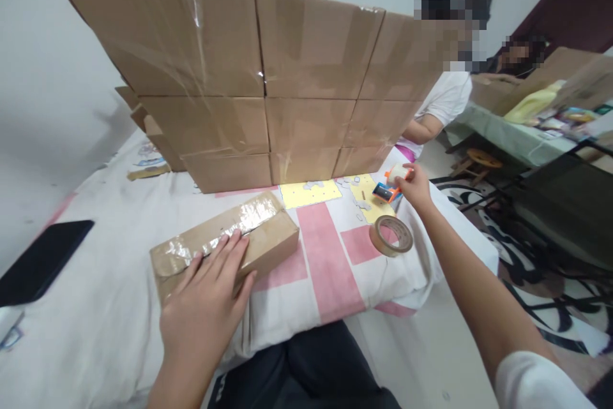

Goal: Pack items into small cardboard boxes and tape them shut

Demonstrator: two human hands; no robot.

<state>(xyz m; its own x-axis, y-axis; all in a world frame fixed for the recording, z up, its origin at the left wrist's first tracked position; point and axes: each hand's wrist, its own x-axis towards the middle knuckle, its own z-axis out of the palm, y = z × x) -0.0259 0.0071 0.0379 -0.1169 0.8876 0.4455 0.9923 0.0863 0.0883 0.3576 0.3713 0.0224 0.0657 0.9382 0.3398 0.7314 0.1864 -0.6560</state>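
A long cardboard box, with shiny clear tape along its top, lies on the cloth-covered surface in front of me. My left hand rests on it, fingers stretched over the top and thumb along the near side. Over to the right, my right hand has its fingers closed on a tape dispenser, which has orange and blue parts and a pale roll. A roll of brown packing tape lies just nearer to me than the dispenser.
A wall of taped cardboard boxes stands behind the work area. A black tablet-like slab lies at left. Beyond the boxes sits a person in a white shirt; another is farther back. A green-covered table stands at right.
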